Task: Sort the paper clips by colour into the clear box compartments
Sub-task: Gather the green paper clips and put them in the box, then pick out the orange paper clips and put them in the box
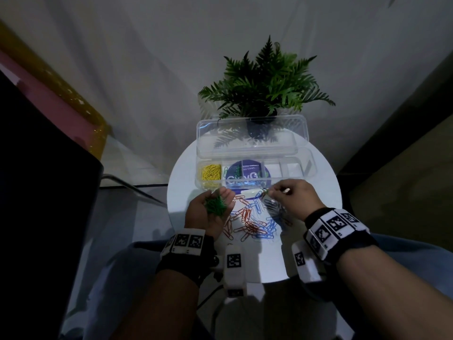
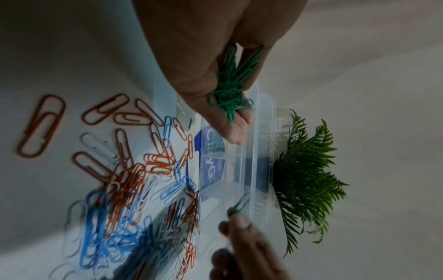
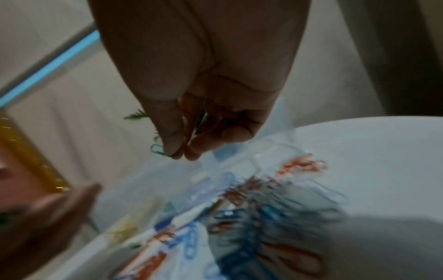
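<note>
My left hand point(image 1: 219, 200), palm up at the table's left front, cups a bunch of green paper clips point(image 1: 215, 206) point(image 2: 230, 91) with its fingers curled round them. My right hand point(image 1: 272, 191) point(image 3: 182, 153) pinches one green clip point(image 1: 265, 191) point(image 3: 157, 149) between thumb and forefinger, just in front of the clear box point(image 1: 308, 168) point(image 2: 261, 151). The box stands open with its lid tilted back. Yellow clips point(image 1: 211, 173) fill its leftmost compartment. A little green point(image 1: 237, 170) shows in the second one. Orange, blue and white clips point(image 1: 252, 222) point(image 2: 134, 185) lie heaped between my hands.
Everything sits on a small round white table point(image 1: 306, 241) with its edges close on all sides. A potted fern point(image 1: 267, 79) stands behind the box lid. A blue round label point(image 1: 245, 176) lies under the box. A dark bulky object point(image 1: 36, 192) fills the left.
</note>
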Motion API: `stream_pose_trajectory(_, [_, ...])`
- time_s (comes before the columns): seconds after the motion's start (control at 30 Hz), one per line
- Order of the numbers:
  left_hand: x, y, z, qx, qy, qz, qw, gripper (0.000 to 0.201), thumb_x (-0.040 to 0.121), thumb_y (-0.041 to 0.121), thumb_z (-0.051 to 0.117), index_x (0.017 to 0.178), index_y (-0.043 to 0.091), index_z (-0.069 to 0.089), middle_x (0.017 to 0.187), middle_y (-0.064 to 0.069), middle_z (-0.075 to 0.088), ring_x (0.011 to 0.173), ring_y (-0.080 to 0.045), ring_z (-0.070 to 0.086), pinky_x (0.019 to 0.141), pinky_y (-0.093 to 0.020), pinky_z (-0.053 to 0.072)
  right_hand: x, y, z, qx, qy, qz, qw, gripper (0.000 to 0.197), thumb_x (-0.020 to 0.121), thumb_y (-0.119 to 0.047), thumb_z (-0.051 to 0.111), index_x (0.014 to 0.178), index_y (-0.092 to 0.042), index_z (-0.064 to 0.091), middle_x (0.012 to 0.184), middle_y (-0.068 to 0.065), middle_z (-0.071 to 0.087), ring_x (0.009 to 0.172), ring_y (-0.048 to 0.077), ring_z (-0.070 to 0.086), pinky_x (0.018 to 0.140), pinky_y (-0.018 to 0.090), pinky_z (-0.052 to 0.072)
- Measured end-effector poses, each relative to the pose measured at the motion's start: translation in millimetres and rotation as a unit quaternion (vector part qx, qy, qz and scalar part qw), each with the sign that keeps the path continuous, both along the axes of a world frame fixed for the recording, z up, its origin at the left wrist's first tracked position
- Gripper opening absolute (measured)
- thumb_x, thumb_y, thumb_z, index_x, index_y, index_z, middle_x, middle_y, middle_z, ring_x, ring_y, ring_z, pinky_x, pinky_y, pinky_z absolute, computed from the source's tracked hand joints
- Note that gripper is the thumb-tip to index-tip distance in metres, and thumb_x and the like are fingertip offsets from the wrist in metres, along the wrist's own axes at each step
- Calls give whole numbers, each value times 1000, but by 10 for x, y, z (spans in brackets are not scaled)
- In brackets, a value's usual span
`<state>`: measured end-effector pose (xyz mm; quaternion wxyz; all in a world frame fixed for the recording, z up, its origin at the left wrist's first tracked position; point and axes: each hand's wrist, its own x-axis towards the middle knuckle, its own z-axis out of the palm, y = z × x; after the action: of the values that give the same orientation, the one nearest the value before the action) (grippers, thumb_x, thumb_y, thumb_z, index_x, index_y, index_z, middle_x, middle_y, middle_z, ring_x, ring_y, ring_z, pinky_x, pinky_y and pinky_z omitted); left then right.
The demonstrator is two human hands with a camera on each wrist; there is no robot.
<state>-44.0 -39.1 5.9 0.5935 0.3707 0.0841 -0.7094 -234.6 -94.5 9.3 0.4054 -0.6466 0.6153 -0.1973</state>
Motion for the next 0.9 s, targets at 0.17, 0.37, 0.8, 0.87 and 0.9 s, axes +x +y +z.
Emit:
stream_pose_trajectory(0.17, [-123,9,-59,48,-15,-15,999,31,97,20,33,94,-1,56,93,-18,61,68,-26,66,54,-29,56,357,120,285,-84,6,144,986,9,81,-21,70,86,-14,72,85,0,59,75,11,51,73,24,42])
stream_pose_trajectory(0.37, [-203,-8,-2,34,8,-13,999,30,95,14,34,90,-3,58,76,-17,67,59,-25,67,53,-26,56,549,176,360,-99,41,232,967,19,85,-28,64,98,-17,73,96,7,61,84,18,56,78,29,44])
stream_pose_trajectory(0.8, [-92,-770,324,39,-171,-17,984,44,101,32,27,87,1,55,87,-14,51,73,-22,46,70,-31,38,98,-18,30,-124,109,94,982,31,89,-12,55,119,-12,62,118,10,58,95,28,61,84,29,43])
stream_pose_trajectory(0.87, [-104,-910,255,71,-255,-18,964,39,98,32,37,101,1,60,104,-18,58,83,-25,51,82,-34,41,108,-36,19,-129,100,80,983,28,89,-11,55,116,-11,64,114,11,59,96,28,60,83,28,43])
stream_pose_trajectory(0.9, [-106,-963,212,85,-288,-17,954,37,97,31,42,108,0,60,115,-19,58,93,-27,53,91,-37,41,116,-45,14,-129,95,72,984,27,89,-10,55,114,-11,65,113,11,59,96,27,60,82,28,43])
